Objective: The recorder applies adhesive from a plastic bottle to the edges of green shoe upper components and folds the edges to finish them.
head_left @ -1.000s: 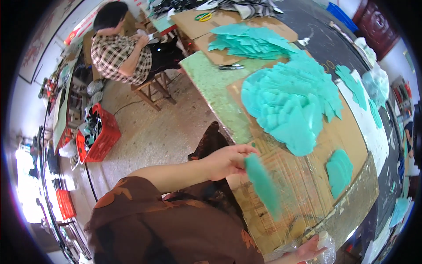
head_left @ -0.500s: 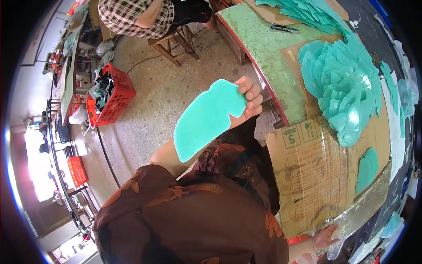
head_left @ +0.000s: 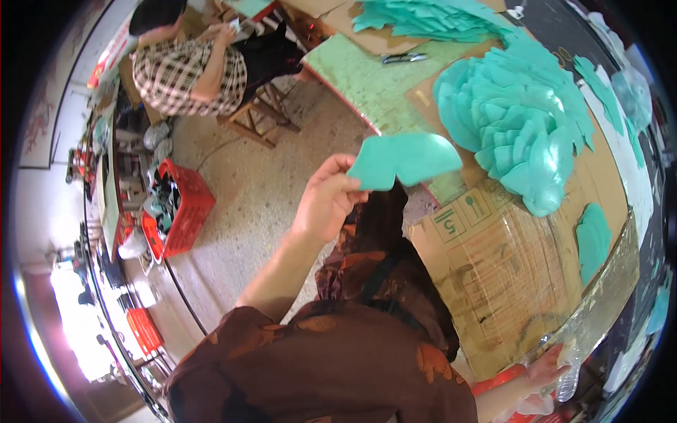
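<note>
Item, one sea-green sheet piece [head_left: 409,161], flat, thin, with curved edges and a notch in the lower one; location: raised in my left hand [head_left: 347,185], in front of me, by the near edge of the green tabletop [head_left: 349,81]. Grip: thumb and fingers pinching its left end, the far end free. Handling, by my estimate: very light, pliable yet firm enough to keep its shape, smooth-faced and perhaps slippery; best taken by an end, flat between thumb and fingers — clear of the notch, where a tear could start. Item, my right hand [head_left: 546,368], low beside a clear plastic bottle [head_left: 568,379]; whether it grasps this I cannot tell. Also: a heap of like pieces [head_left: 511,120] and a small stack [head_left: 594,236], both on cardboard [head_left: 504,282].
</note>
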Motion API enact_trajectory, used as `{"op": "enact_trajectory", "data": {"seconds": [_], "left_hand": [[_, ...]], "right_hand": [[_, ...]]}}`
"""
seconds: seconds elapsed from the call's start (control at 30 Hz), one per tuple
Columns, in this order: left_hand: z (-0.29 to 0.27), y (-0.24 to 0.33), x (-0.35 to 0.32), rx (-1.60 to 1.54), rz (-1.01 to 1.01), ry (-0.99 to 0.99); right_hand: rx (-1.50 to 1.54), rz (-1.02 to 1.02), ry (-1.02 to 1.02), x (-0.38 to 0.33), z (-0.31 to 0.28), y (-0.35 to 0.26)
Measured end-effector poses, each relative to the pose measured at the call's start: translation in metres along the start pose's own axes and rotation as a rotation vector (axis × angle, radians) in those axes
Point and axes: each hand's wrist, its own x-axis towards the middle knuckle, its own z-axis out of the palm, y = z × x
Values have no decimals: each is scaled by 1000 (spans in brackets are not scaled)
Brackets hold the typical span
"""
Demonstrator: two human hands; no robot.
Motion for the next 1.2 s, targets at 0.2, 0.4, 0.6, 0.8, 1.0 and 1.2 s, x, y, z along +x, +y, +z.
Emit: {"op": "enact_trajectory", "data": {"seconds": [0.2, 0.4, 0.6, 0.8, 1.0, 1.2], "left_hand": [[17, -17, -5, 45, -190, -169], [57, -52, -15, 137, -468, -295], [86, -71, -14, 265, -518, -330], [91, -74, -3, 176, -520, -335], [105, -72, -3, 152, -533, -339], [135, -90, -7, 190, -550, -355]], "right_hand": [[231, 132, -345, 27, -54, -10], [223, 36, -338, 20, -66, -6], [343, 167, -468, 13, -78, -7], [444, 68, -233, 12, -61, 4], [407, 14, -222, 6, -37, -1], [459, 30, -296, -2, -15, 1]]}}
